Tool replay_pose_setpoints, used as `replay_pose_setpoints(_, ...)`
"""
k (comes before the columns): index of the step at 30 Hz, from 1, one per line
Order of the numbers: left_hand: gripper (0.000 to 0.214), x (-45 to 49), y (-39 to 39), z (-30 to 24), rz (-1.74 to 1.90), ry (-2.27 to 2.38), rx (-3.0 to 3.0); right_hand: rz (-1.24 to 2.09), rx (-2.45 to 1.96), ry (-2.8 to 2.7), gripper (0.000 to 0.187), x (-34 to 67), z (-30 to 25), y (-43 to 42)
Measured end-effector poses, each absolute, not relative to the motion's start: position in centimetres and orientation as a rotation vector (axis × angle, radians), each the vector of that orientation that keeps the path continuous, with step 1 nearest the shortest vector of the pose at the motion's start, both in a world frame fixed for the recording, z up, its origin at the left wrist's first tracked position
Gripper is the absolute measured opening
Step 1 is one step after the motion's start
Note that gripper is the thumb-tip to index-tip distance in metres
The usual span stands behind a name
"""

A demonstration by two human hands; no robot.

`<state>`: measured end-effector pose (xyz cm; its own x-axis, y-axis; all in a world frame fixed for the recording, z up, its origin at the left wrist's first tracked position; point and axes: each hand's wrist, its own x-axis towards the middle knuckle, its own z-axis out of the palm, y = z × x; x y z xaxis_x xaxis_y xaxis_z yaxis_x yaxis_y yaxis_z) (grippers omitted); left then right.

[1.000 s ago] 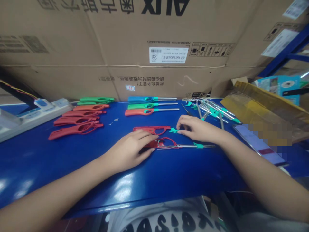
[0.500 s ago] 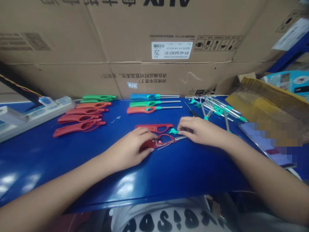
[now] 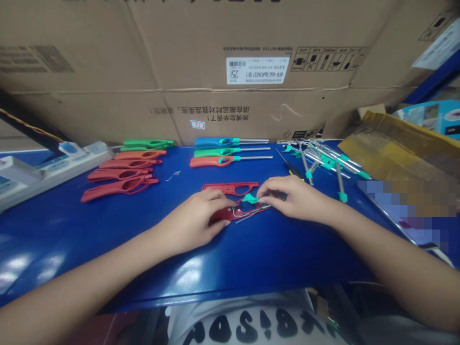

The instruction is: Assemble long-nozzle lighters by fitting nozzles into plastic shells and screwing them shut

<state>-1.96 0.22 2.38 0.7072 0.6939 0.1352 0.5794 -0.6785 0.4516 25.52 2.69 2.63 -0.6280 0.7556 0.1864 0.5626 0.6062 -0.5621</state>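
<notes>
"What's on your left side?"

"Far to the left of my open red plastic lighter shell (image 3: 223,213) there's a long white plastic plug strip (image 3: 53,168). Next comes a row of long plastic handles (image 3: 108,192), green, orange and red, also left of the shell. Nearer to the shell, at its back left, lie a few tiny pale scraps (image 3: 173,175)."

"And your hands?"

"They're apart from each other. My left hand (image 3: 194,215) is closed on the left end of the shell, with the thumb on the near side. The shell lies on the shiny blue table (image 3: 161,275) and has thin wires in it. Just behind it is another red plastic half (image 3: 215,186). Farther behind it are three lighters with metal tubes (image 3: 212,143): blue, green and orange-red."

"What about your other hand?"

"My right hand (image 3: 296,199) is by the right end of the shell, pinching a small blue-green plastic piece (image 3: 249,198). I can't tell if the piece touches the shell."

"And past that?"

"Behind the shell, to the right, there's a black and yellow screwdriver (image 3: 295,171), then a messy pile of silver metal tubes with blue-green clips (image 3: 327,157). Far right of the shell lies a flat phone (image 3: 383,203), partly blurred."
</notes>
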Motion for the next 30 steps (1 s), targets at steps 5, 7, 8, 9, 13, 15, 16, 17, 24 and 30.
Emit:
replay_pose_setpoints(5, 0.034, -1.8, 0.2, 2.4, 0.430, 0.963, 2.540, 0.466, -0.891, -2.618, 0.010, 25.0, 2.6, 1.9)
replay_pose_setpoints(7, 0.034, -1.8, 0.2, 2.4, 0.435, 0.972, 2.539, 0.420, -0.900, -2.636, 0.009, 24.8, 2.3, 1.9)
replay_pose_setpoints(8, 0.034, -1.8, 0.2, 2.4, 0.436, 0.980, 2.538, 0.417, -0.902, -2.632, 0.009, 24.7, 2.1, 2.0)
replay_pose_setpoints(9, 0.033, -1.8, 0.1, 2.3, 0.438, 0.987, 2.537, 0.425, -0.898, -2.622, 0.008, 24.7, 1.9, 2.0)
replay_pose_setpoints(13, 0.033, -1.7, 0.1, 2.3, 0.434, 1.013, 2.523, 0.433, -0.810, -2.609, 0.010, 24.6, 1.3, 2.2)
replay_pose_setpoints(15, 0.033, -1.6, 0.1, 2.3, 0.428, 1.037, 2.501, 0.338, -0.741, -2.640, 0.011, 24.5, 1.1, 2.1)
replay_pose_setpoints(16, 0.033, -1.6, 0.1, 2.3, 0.427, 1.044, 2.485, 0.263, -0.700, -2.657, 0.012, 24.5, 1.1, 2.1)
replay_pose_setpoints(17, 0.033, -1.6, 0.1, 2.3, 0.427, 1.049, 2.467, 0.181, -0.659, -2.673, 0.013, 24.5, 1.1, 2.0)
replay_pose_setpoints(24, 0.030, -1.7, 0.3, 2.2, 0.404, 1.069, 2.387, -0.091, -0.582, -2.704, 0.019, 24.3, 1.0, 1.7)
replay_pose_setpoints(30, 0.033, -1.5, 0.2, 2.0, 0.483, 1.045, 2.337, -0.053, -0.572, -2.719, 0.022, 24.2, 1.1, 1.7)
